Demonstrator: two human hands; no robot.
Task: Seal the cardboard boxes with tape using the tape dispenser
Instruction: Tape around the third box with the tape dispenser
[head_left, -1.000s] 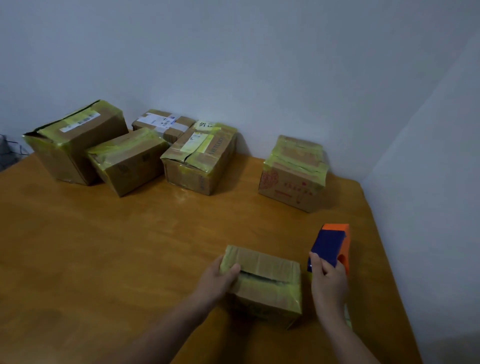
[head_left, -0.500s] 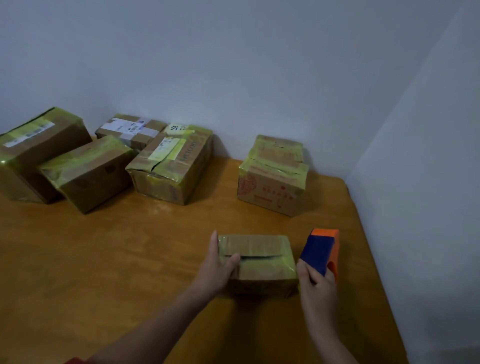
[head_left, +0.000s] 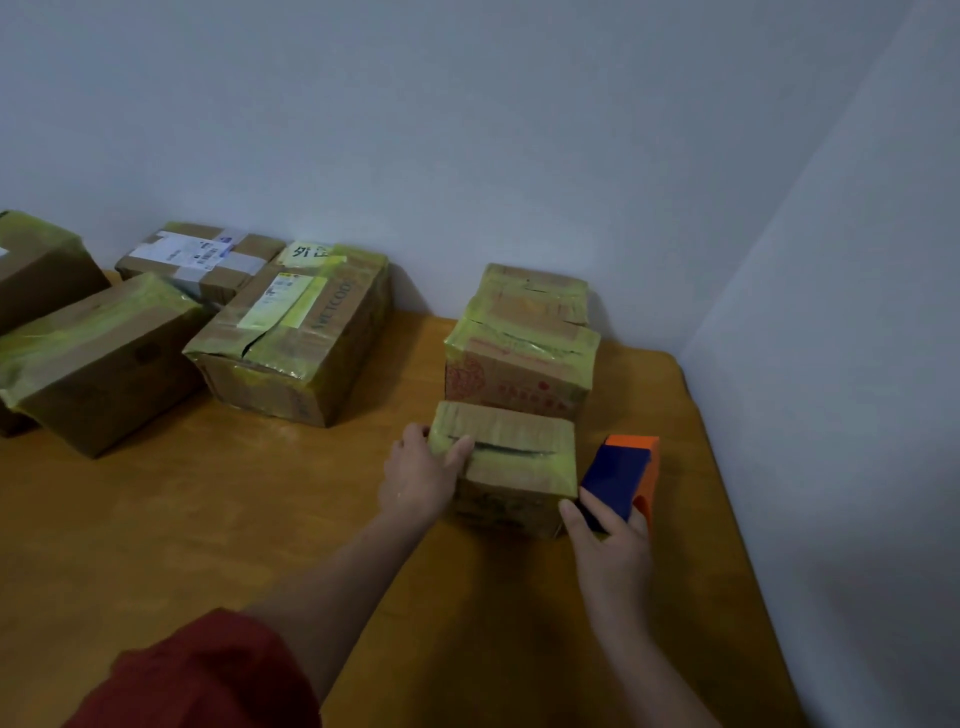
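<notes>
Left hand (head_left: 422, 480) grips the small cardboard box (head_left: 511, 457) at its left end, thumb over the top. Right hand (head_left: 613, 545) holds the tape dispenser (head_left: 621, 478) just beside the box's right side on the worktop (head_left: 260, 519).

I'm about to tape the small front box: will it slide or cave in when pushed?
It probably slides easily: the small box sits on a smooth wooden table, and the left hand grips its edge. The top may sag, since its flaps show an open slit. It looks unlikely to tip, being low and wide.
</notes>
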